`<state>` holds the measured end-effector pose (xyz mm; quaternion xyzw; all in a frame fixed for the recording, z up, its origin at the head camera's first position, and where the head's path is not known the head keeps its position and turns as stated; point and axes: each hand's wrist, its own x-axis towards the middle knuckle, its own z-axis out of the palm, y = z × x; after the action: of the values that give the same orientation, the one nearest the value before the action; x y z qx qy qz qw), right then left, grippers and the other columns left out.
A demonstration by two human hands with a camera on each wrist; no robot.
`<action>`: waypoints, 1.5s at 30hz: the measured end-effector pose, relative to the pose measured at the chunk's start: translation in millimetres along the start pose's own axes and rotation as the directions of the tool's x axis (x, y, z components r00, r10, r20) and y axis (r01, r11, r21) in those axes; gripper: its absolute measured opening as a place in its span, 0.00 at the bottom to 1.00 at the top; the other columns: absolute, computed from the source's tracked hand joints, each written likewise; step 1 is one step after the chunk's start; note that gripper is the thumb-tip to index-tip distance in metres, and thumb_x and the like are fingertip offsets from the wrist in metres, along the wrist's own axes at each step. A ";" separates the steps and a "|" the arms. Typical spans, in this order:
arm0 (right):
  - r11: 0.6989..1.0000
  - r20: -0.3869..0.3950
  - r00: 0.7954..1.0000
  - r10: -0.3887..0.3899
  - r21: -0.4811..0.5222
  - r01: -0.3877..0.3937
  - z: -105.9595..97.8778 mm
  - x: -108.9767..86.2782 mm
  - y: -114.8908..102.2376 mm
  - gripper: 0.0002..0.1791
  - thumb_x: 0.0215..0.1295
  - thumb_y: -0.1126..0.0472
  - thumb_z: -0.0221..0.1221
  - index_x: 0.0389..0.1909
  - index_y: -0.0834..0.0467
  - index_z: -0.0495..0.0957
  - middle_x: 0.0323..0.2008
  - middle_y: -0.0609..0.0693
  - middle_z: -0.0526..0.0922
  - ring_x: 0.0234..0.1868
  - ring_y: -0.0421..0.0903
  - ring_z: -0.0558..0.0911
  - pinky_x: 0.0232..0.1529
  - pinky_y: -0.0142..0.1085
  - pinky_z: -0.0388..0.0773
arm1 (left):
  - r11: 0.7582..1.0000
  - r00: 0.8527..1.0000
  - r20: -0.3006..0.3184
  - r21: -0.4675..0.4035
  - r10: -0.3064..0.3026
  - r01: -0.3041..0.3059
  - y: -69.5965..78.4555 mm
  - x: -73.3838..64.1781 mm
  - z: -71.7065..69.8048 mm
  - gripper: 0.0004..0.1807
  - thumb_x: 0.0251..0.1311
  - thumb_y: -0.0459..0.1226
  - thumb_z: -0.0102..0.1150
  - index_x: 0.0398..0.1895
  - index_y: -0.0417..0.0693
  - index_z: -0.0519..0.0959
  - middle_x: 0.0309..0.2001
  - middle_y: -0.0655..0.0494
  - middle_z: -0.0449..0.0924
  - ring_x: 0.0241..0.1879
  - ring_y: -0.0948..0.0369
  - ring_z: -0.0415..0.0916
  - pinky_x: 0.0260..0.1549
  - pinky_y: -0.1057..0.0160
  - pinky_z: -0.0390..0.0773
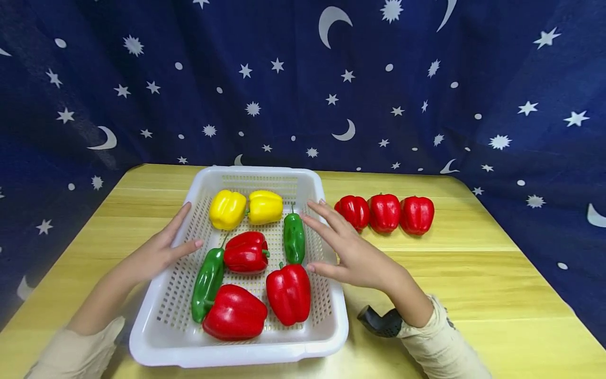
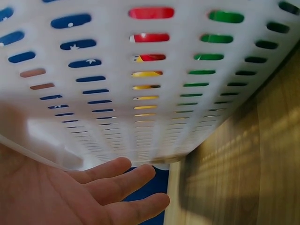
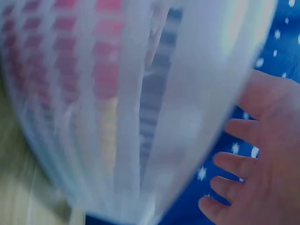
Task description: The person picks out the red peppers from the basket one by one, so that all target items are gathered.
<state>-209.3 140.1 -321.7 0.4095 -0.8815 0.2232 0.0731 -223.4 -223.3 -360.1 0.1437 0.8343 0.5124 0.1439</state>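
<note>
A white plastic basket with slotted sides holds several peppers. Inside lie a yellow bell pepper beside another yellow bell pepper, a long green pepper on the left, another green pepper on the right, and red bell peppers in the middle and front. My left hand is at the left rim, its thumb reaching over the edge; its fingers extend loosely outside the slotted wall. My right hand spreads its fingers over the right rim, holding nothing.
Three red bell peppers stand in a row on the wooden table, right of the basket. A dark blue curtain with moons and stars hangs behind the table. Something black is strapped at the right wrist.
</note>
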 end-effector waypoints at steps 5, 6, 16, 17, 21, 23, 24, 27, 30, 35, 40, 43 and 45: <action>0.999 0.194 0.981 -0.020 -0.035 0.027 12.2 6.2 -20.2 0.43 0.53 0.46 0.63 0.68 0.52 0.55 0.71 0.51 0.50 0.70 0.49 0.52 0.67 0.49 0.61 | 1.000 1.000 0.004 -0.023 -0.005 0.005 -2.2 -0.5 1.3 0.48 0.62 0.41 0.51 0.70 0.67 0.26 0.68 0.29 0.40 0.41 0.38 0.78 0.19 0.52 0.82; 0.998 0.236 0.972 -0.011 -0.050 0.023 14.3 6.4 -23.2 0.42 0.54 0.45 0.62 0.68 0.51 0.56 0.70 0.51 0.52 0.70 0.49 0.55 0.67 0.48 0.61 | 1.000 1.000 0.003 -0.024 -0.005 0.005 -2.4 -0.5 1.7 0.48 0.62 0.41 0.51 0.70 0.68 0.26 0.69 0.29 0.40 0.40 0.38 0.78 0.19 0.52 0.82; 0.956 0.385 0.923 -0.014 -0.266 0.125 25.7 6.6 -33.2 0.34 0.51 0.43 0.62 0.59 0.52 0.70 0.59 0.48 0.72 0.61 0.43 0.69 0.64 0.47 0.62 | 1.000 1.000 -0.017 0.000 -0.005 0.005 -1.2 -0.3 0.7 0.47 0.62 0.42 0.51 0.70 0.68 0.27 0.68 0.28 0.42 0.38 0.42 0.80 0.18 0.53 0.82; 0.954 0.395 0.918 -0.009 -0.272 0.126 26.2 6.5 -33.5 0.34 0.51 0.43 0.62 0.59 0.52 0.70 0.59 0.48 0.72 0.61 0.42 0.69 0.64 0.47 0.62 | 1.000 1.000 -0.015 0.001 -0.004 0.004 -1.4 -0.3 0.8 0.47 0.62 0.42 0.51 0.70 0.68 0.27 0.68 0.28 0.42 0.38 0.41 0.80 0.18 0.53 0.82; 0.947 0.432 0.902 0.013 -0.294 0.127 27.3 7.5 -35.9 0.37 0.50 0.41 0.62 0.61 0.51 0.69 0.61 0.48 0.71 0.61 0.42 0.68 0.65 0.48 0.61 | 1.000 1.000 -0.014 0.003 -0.006 0.006 -2.0 -1.2 1.6 0.48 0.62 0.42 0.51 0.70 0.67 0.26 0.68 0.29 0.41 0.39 0.40 0.79 0.18 0.53 0.82; 0.944 0.444 0.896 0.026 -0.306 0.124 27.4 8.7 -37.1 0.38 0.49 0.40 0.63 0.61 0.51 0.68 0.61 0.48 0.70 0.62 0.42 0.68 0.64 0.47 0.61 | 1.000 1.000 -0.017 0.009 -0.002 0.002 -1.9 -1.6 1.7 0.48 0.62 0.42 0.51 0.70 0.67 0.26 0.68 0.29 0.40 0.39 0.40 0.79 0.18 0.54 0.82; 0.942 0.449 0.893 0.033 -0.311 0.122 27.4 9.5 -37.6 0.39 0.48 0.40 0.63 0.62 0.51 0.68 0.61 0.48 0.70 0.62 0.41 0.68 0.64 0.47 0.62 | 1.000 1.000 -0.019 0.011 0.000 0.000 -1.8 -1.4 1.7 0.48 0.62 0.42 0.51 0.70 0.66 0.26 0.68 0.29 0.40 0.39 0.40 0.79 0.18 0.54 0.82; 0.938 0.466 0.883 0.066 -0.330 0.104 27.2 11.1 -38.5 0.42 0.46 0.40 0.65 0.63 0.50 0.66 0.63 0.47 0.69 0.62 0.42 0.68 0.64 0.46 0.62 | 1.000 1.000 -0.024 0.014 0.003 -0.003 -0.8 -0.9 1.6 0.48 0.62 0.42 0.51 0.70 0.67 0.26 0.68 0.29 0.41 0.40 0.39 0.79 0.18 0.54 0.82; 0.932 0.483 0.870 0.097 -0.351 0.091 28.9 12.8 -40.1 0.46 0.42 0.37 0.66 0.64 0.49 0.64 0.64 0.47 0.66 0.63 0.43 0.67 0.63 0.48 0.63 | 1.000 1.000 -0.020 0.011 0.003 -0.003 0.1 -0.4 1.3 0.48 0.62 0.42 0.51 0.70 0.67 0.26 0.68 0.29 0.41 0.40 0.39 0.78 0.18 0.54 0.82; 0.919 0.499 0.854 0.149 -0.388 0.066 37.3 16.5 -45.6 0.52 0.40 0.34 0.65 0.67 0.47 0.59 0.67 0.47 0.62 0.65 0.45 0.65 0.61 0.47 0.67 | 1.000 1.000 -0.008 -0.004 -0.008 0.008 -0.6 -0.2 3.0 0.48 0.62 0.42 0.51 0.70 0.67 0.26 0.69 0.29 0.40 0.41 0.38 0.78 0.19 0.53 0.82; 0.910 0.494 0.853 0.168 -0.410 0.059 41.1 18.5 -47.6 0.53 0.39 0.34 0.65 0.68 0.47 0.57 0.67 0.46 0.61 0.65 0.45 0.64 0.61 0.45 0.68 | 1.000 1.000 -0.010 0.002 -0.008 0.008 0.9 -0.6 3.1 0.48 0.62 0.42 0.51 0.70 0.66 0.26 0.68 0.29 0.40 0.41 0.38 0.78 0.18 0.53 0.82; 0.911 0.490 0.856 0.161 -0.408 0.062 40.8 19.1 -47.9 0.53 0.39 0.34 0.65 0.68 0.47 0.57 0.67 0.46 0.61 0.65 0.45 0.64 0.61 0.45 0.68 | 1.000 1.000 -0.011 0.004 -0.006 0.006 1.6 -1.2 1.9 0.48 0.62 0.42 0.51 0.70 0.66 0.26 0.68 0.28 0.40 0.39 0.40 0.79 0.18 0.53 0.82; 0.913 0.492 0.856 0.159 -0.404 0.062 40.6 19.7 -48.0 0.53 0.39 0.34 0.66 0.68 0.47 0.56 0.67 0.46 0.61 0.65 0.45 0.64 0.60 0.45 0.68 | 1.000 1.000 -0.011 0.006 -0.005 0.005 1.7 -1.6 1.3 0.48 0.62 0.42 0.51 0.70 0.66 0.26 0.68 0.28 0.40 0.39 0.40 0.79 0.18 0.53 0.82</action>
<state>-183.8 81.0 -335.6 0.4070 -0.9057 -0.0802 -0.0875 -221.3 -222.2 -359.0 0.1393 0.8370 0.5103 0.1399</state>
